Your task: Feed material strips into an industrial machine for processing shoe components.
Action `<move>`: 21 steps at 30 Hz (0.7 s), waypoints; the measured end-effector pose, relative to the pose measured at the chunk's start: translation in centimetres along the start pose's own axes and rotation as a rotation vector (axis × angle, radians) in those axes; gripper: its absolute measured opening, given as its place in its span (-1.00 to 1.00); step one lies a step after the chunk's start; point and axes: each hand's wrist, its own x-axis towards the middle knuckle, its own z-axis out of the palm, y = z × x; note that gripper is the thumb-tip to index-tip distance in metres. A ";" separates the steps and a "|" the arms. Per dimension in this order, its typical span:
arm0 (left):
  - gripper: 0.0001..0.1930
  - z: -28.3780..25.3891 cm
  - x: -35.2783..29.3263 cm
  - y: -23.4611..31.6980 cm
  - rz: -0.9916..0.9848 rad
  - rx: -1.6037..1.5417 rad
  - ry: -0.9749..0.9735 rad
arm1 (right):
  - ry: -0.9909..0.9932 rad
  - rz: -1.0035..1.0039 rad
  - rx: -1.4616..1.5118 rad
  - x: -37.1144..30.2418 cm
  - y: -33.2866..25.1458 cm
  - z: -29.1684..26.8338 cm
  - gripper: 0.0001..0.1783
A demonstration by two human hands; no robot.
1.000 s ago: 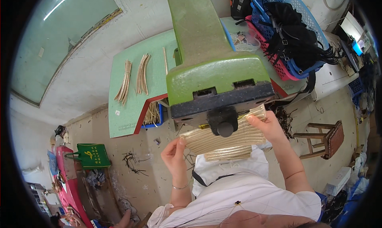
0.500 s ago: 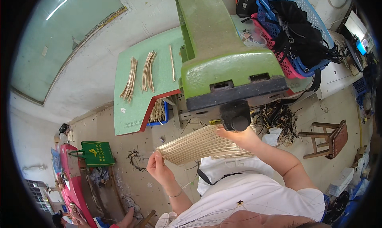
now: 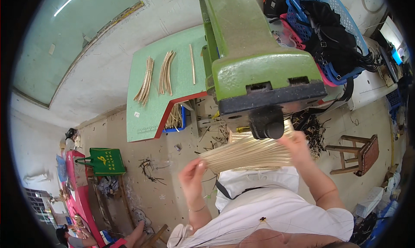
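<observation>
A wide gold sheet scored into many narrow parallel strips (image 3: 246, 155) spans the space between my hands, just over my lap. My left hand (image 3: 193, 172) pinches its left corner between thumb and fingers. At its far right side my right hand (image 3: 298, 148), a little smeared by motion, is closed on the edge. Directly above stands a green machine head (image 3: 263, 70) with a black underside and a round black knob (image 3: 274, 130), which covers part of the sheet's far edge. More gold material (image 3: 242, 136) shows beneath that knob.
On the green table (image 3: 147, 118), left of the machine, lie two strip bundles (image 3: 146, 81) and one single strip (image 3: 192, 64). A blue bin (image 3: 183, 118) of strips sits below. Baskets with black straps (image 3: 328, 36), a stool (image 3: 359, 155), floor scraps and a seated person (image 3: 75, 236) surround me.
Both hands have moved right with the gold sheet. My right hand has shifted from beside the knob to the sheet's right edge. The view has also swung slightly.
</observation>
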 end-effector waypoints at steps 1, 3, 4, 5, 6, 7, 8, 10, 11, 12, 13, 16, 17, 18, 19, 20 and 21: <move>-0.86 1.6 0.4 0.1 -0.064 -0.031 -0.105 | 0.083 0.035 0.074 -0.4 -0.9 -1.6 -0.77; -0.87 5.1 1.4 1.0 -0.109 -0.069 -0.275 | 0.249 -0.057 0.136 -1.2 -2.2 -4.0 -0.77; -0.87 6.4 1.6 1.1 -0.107 -0.077 -0.293 | 0.257 -0.070 0.134 -1.6 -2.9 -5.0 -0.77; -0.87 7.7 2.0 1.1 -0.107 -0.086 -0.319 | 0.274 -0.085 0.133 -2.0 -3.3 -6.0 -0.76; -0.86 8.8 2.1 1.0 -0.107 -0.093 -0.344 | 0.285 -0.102 0.140 -2.2 -3.5 -6.8 -0.75; -0.86 9.5 2.2 0.9 -0.108 -0.117 -0.344 | 0.297 -0.111 0.143 -2.3 -3.8 -7.1 -0.76; -0.85 10.2 2.2 0.9 -0.109 -0.134 -0.344 | 0.309 -0.119 0.151 -2.4 -4.1 -7.4 -0.76; -0.85 10.9 2.3 1.0 -0.106 -0.145 -0.335 | 0.340 -0.119 0.149 -2.3 -4.5 -7.7 -0.76; -0.84 11.1 2.4 1.2 -0.100 -0.138 -0.328 | 0.339 -0.125 0.155 -2.1 -4.4 -7.9 -0.76; -0.84 11.2 2.4 1.3 -0.093 -0.131 -0.318 | 0.335 -0.130 0.159 -1.9 -4.2 -8.1 -0.76; -0.85 11.2 2.5 1.2 -0.076 -0.131 -0.320 | 0.331 -0.135 0.164 -1.8 -4.1 -8.2 -0.76; -0.87 10.6 3.0 0.4 -0.035 -0.134 -0.315 | 0.309 -0.151 0.167 -1.3 -4.0 -8.0 -0.75; -0.88 10.5 3.1 0.2 -0.033 -0.142 -0.317 | 0.306 -0.150 0.168 -1.3 -4.0 -7.9 -0.75; -0.88 10.3 3.2 0.1 -0.030 -0.150 -0.319 | 0.304 -0.149 0.168 -1.2 -4.0 -7.8 -0.75; -0.89 10.3 3.2 0.2 -0.030 -0.151 -0.315 | 0.302 -0.148 0.168 -1.2 -4.0 -7.7 -0.75; -0.90 10.2 3.2 0.2 -0.030 -0.152 -0.311 | 0.295 -0.151 0.170 -1.1 -3.9 -7.8 -0.75; -0.91 10.2 3.1 0.2 -0.030 -0.154 -0.307 | 0.289 -0.154 0.171 -1.1 -3.6 -7.9 -0.75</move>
